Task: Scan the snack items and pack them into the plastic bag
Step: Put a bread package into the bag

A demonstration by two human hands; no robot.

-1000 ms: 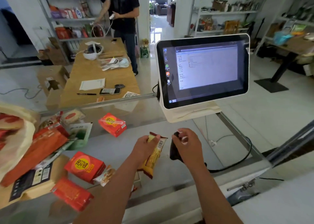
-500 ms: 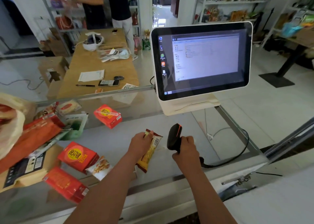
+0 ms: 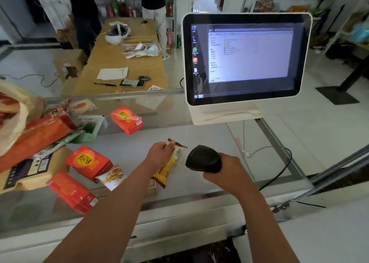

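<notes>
Left grip (image 3: 159, 153): fingers and thumb are curled round the upper end of the snack bar (image 3: 169, 168), pinching it just below the crimped top seal.
Right grip (image 3: 225, 169): closed round the handle of the scanner (image 3: 203, 159), whose dark head points left at the bar, near it but apart.
Barcode (image 3: 177, 154): white patch on the bar's upper right side, left uncovered by the fingers and turned toward the scanner.
Snack bar, place: held tilted over the middle of the surface (image 3: 209, 141), toward its front edge. Whether its lower end rests on the glass I cannot tell.
Weight, judged: very light; one hand carries it with ease.
Wrapper, judged: thin glossy film, slick and crinkly, likely to slide under a loose pinch.
Contents, judged: probably a brittle bar or wafer, so squeezing the middle could crack it.
Best hold, judged: by the end seal or along the long edges, as now, keeping the barcode side bare and flat for the scan.
Plastic bag (image 3: 12, 119): at the left edge of the surface, well apart from the bar, with something red showing through it.
Carry to bag, judged: a long reach left over the other goods; the firm end pinch should do.
Red boxes (image 3: 88, 162): three lie between the bar and the bag, stiffer and easier to grasp.
Small snack pack (image 3: 111, 176): lies touching the nearest box.
</notes>
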